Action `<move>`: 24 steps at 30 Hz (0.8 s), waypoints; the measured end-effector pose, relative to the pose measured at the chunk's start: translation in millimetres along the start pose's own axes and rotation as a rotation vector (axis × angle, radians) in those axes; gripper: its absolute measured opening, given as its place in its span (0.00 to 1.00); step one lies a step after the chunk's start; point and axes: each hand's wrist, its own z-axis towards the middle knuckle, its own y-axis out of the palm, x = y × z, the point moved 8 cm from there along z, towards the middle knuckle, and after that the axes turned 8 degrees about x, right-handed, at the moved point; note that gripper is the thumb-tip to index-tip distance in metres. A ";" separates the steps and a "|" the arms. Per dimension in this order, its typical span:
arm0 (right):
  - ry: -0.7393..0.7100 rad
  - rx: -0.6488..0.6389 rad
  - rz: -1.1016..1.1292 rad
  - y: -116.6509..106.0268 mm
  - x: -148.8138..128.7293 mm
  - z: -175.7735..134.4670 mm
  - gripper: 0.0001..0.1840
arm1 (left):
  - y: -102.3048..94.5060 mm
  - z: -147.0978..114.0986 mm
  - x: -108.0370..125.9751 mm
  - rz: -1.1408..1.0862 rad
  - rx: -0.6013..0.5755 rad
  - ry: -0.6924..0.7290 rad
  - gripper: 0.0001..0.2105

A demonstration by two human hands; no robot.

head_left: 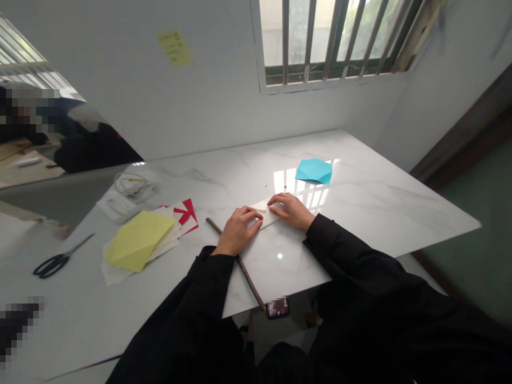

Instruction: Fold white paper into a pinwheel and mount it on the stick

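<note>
A small folded sheet of white paper (272, 219) lies on the marbled tabletop between my hands. My left hand (239, 229) pinches its left edge between thumb and curled fingers. On its upper right part, my right hand (291, 210) grips the sheet, with fingers bent and pressed together; the fingertips partly cover the folds. A thin brown stick (248, 280) runs diagonally under my left wrist toward the table's front edge. Beyond my right hand rests a creased blue sheet of paper (314, 170).
Left of my hands are yellow paper (140, 241) over white sheets, and red cut paper (186, 213). Black-handled scissors (54, 264) and a clear plastic box (116, 205) lie farther left. The wall with a barred window (328, 42) borders the table's back. Another person (92, 138) is at far left.
</note>
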 end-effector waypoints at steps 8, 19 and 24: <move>-0.026 -0.092 0.063 -5.5 6.2 0.6 0.04 | -1.8 -0.1 4.7 -0.014 -0.031 0.019 0.03; -0.021 -0.081 0.072 -3.7 8.0 1.1 0.03 | -1.7 -2.1 6.8 -0.023 -0.075 0.053 0.02; 0.001 -0.047 0.063 -2.7 6.7 0.4 0.04 | -5.1 -3.0 10.3 -0.040 -0.083 0.052 0.02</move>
